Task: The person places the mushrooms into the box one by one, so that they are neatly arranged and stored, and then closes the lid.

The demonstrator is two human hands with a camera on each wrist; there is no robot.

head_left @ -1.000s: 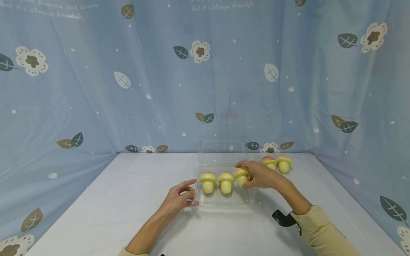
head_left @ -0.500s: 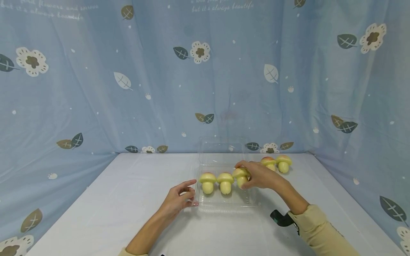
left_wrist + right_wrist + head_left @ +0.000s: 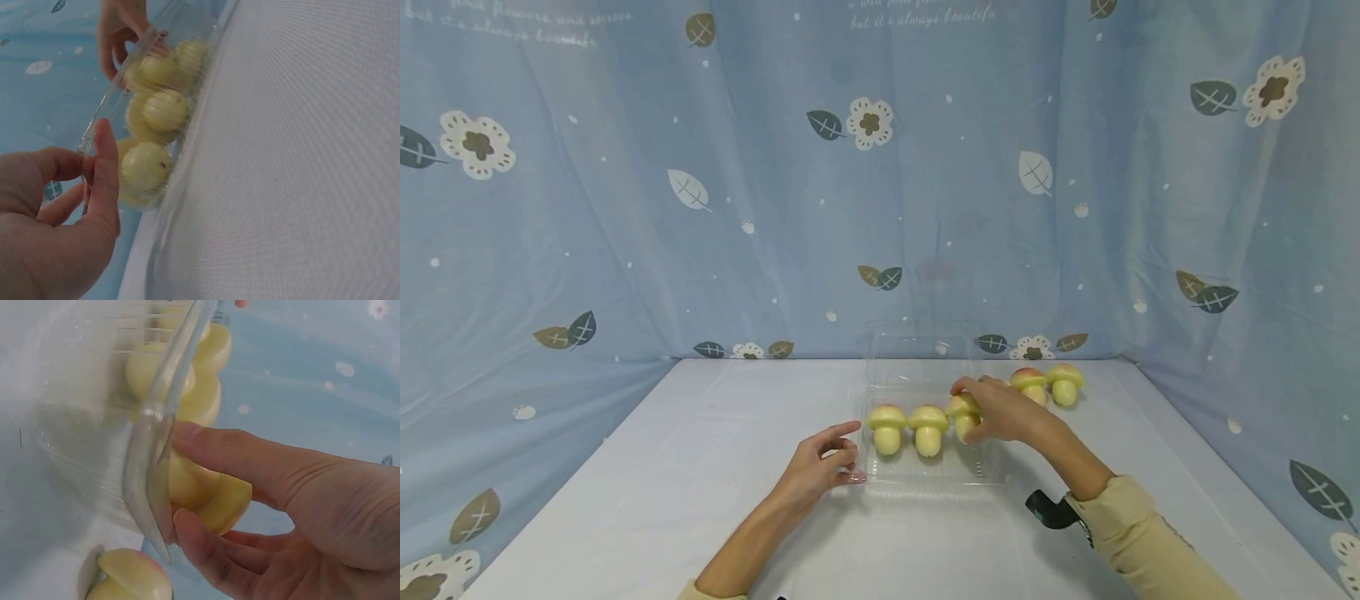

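A clear plastic clamshell box (image 3: 925, 477) stands on the table with its lid (image 3: 917, 354) raised at the back. Two yellow-green toy mushrooms, a left one (image 3: 887, 429) and a middle one (image 3: 928, 431), sit side by side in it. My right hand (image 3: 1007, 410) grips a third toy mushroom (image 3: 962, 417) at the box's right end; the thumb and fingertips are around it in the right wrist view (image 3: 209, 497). At the box's left side, my left hand (image 3: 816, 458) pinches the rim between thumb and fingers, as the left wrist view shows (image 3: 84, 206).
Behind my right hand, two more toy mushrooms with reddish caps, one (image 3: 1030, 383) partly hidden and one (image 3: 1065, 385) fully seen, stand on the white table (image 3: 737, 408). A blue patterned curtain (image 3: 760, 267) encloses the back and sides. A black device (image 3: 1051, 510) sits by my right wrist.
My right hand and forearm have shifted slightly left with the third toy mushroom, which sits a little closer to the middle one. My left hand stays in place.
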